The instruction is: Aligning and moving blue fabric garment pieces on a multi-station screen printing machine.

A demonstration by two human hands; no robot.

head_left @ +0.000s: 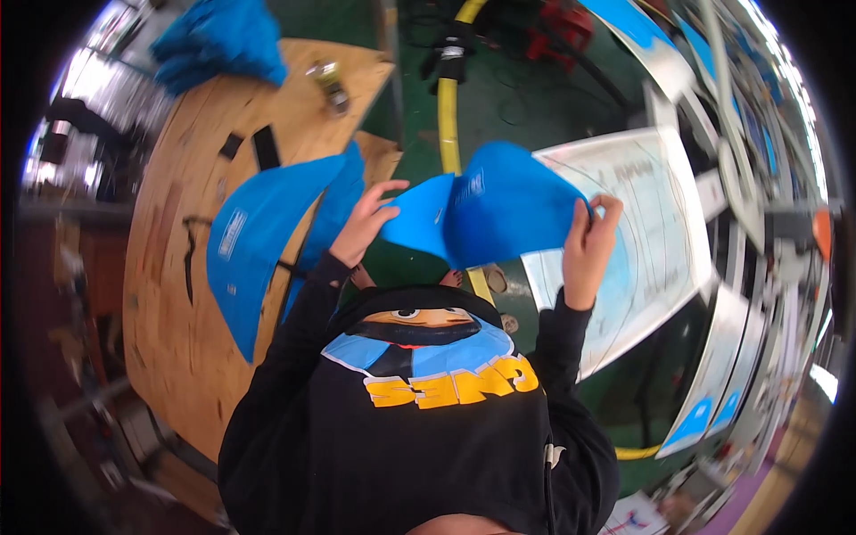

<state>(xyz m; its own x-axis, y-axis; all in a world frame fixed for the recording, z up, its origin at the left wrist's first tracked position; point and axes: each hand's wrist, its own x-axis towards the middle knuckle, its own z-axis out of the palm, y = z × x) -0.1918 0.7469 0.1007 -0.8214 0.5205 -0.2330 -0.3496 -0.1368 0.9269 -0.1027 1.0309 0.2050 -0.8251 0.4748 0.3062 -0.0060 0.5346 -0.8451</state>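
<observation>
A blue fabric panel (517, 209) with a small pale print hangs between my hands, creased down its middle into a smaller left flap and a broad right part. My right hand (589, 254) pinches its right corner between thumb and fingers. At the left flap's edge is my left hand (361, 225), its fingers spread and touching or very close to the cloth; I cannot make out a firm grip. Just left of that hand, another curved blue panel (259, 236) with a white printed label lies on the wooden table, with more blue cloth (343, 201) beside it at the table's edge.
The wooden table (169, 294) carries a blue cloth heap (223, 45), a small jar (330, 85), a dark phone-like slab (266, 147) and a black strap (189, 259). On my right stands a white board (660, 294) with drawn lines. A yellow floor stripe (448, 125) runs ahead.
</observation>
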